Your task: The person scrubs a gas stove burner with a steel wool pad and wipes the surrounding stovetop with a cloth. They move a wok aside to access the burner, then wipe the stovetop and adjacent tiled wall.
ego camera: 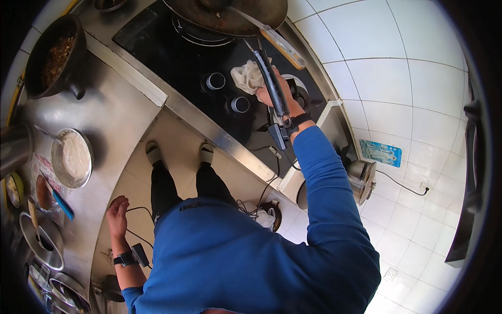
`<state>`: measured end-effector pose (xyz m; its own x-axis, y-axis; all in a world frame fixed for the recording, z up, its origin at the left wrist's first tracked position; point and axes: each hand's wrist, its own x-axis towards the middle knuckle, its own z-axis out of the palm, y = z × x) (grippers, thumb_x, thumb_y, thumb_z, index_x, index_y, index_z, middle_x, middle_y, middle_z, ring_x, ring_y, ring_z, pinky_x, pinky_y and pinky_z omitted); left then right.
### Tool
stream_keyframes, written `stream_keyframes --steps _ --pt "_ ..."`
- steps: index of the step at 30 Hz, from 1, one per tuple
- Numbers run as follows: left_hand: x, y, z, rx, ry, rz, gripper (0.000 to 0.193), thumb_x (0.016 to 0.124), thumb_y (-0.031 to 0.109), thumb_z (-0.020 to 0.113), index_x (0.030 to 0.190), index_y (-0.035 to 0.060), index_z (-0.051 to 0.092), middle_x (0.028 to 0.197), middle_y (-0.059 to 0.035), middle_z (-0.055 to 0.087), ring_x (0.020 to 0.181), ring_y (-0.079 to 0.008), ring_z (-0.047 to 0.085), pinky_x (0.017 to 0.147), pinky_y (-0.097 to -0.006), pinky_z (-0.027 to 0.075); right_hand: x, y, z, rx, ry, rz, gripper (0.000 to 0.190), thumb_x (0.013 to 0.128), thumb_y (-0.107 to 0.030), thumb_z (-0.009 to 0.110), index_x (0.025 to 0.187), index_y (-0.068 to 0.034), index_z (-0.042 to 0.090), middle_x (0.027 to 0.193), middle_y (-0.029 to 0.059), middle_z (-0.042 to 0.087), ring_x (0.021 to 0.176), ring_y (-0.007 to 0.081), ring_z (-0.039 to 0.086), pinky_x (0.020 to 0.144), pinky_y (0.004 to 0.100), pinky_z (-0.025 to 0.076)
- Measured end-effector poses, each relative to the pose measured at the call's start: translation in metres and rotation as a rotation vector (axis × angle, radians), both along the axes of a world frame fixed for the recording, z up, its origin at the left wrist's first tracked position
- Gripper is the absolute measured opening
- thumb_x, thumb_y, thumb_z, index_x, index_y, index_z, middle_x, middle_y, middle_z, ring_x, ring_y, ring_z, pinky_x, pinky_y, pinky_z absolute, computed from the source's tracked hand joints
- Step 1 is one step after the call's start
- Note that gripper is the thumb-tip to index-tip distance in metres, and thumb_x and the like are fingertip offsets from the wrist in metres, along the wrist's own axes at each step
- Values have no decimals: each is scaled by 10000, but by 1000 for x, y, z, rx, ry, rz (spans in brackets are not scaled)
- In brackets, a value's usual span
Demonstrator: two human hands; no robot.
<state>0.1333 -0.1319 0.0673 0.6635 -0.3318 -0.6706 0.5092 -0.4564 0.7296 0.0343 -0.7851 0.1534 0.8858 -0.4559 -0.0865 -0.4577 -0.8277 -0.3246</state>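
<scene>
Beneath the black handle of a wok, my right hand grips a bunched off-white cloth against the black glass cooktop. The handle crosses in front of my hand and hides part of it. Two round control knobs sit just left of the cloth. The wok has dark residue inside, and a utensil with a wood-coloured handle rests across its rim. My left hand hangs at my side beside the steel counter, fingers loosely curled and holding nothing.
On the steel counter stand a dark pan of browned food, a steel bowl of pale batter-like mix and a blue-handled knife. A lidded steel pot stands right of my arm. Cables hang near the floor.
</scene>
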Motion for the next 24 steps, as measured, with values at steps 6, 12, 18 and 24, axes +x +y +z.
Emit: stream_keyframes --steps 6,12,18,24 --pt "-21 -45 4 -123 31 -207 226 970 88 649 1156 -37 677 1065 -65 707 1000 -155 648 914 -305 521 29 -3 27 -15 38 -171 847 697 -168 786 1428 -44 377 1131 319 637 1079 500 619 926 515 517" --pt "-22 -55 6 -105 -58 -140 239 962 93 663 1157 -45 680 1069 -68 708 1022 -155 640 923 -299 502 42 27 31 13 38 -246 662 806 -317 699 1387 -63 507 1160 352 617 1080 495 632 912 500 540" --pt "-17 -90 14 -109 -144 -276 236 961 100 660 1140 -50 695 1085 -102 718 1042 -179 657 950 -312 508 6 55 29 38 104 -306 442 841 -304 692 1249 -148 633 1123 291 660 1037 472 665 873 490 564" --pt "5 -168 31 -213 -32 -517 339 965 173 646 1224 -45 649 1058 -105 724 1006 -170 672 901 -314 534 -15 90 31 10 142 -404 432 834 -266 692 1241 -119 680 1115 227 714 1027 438 681 894 478 567"
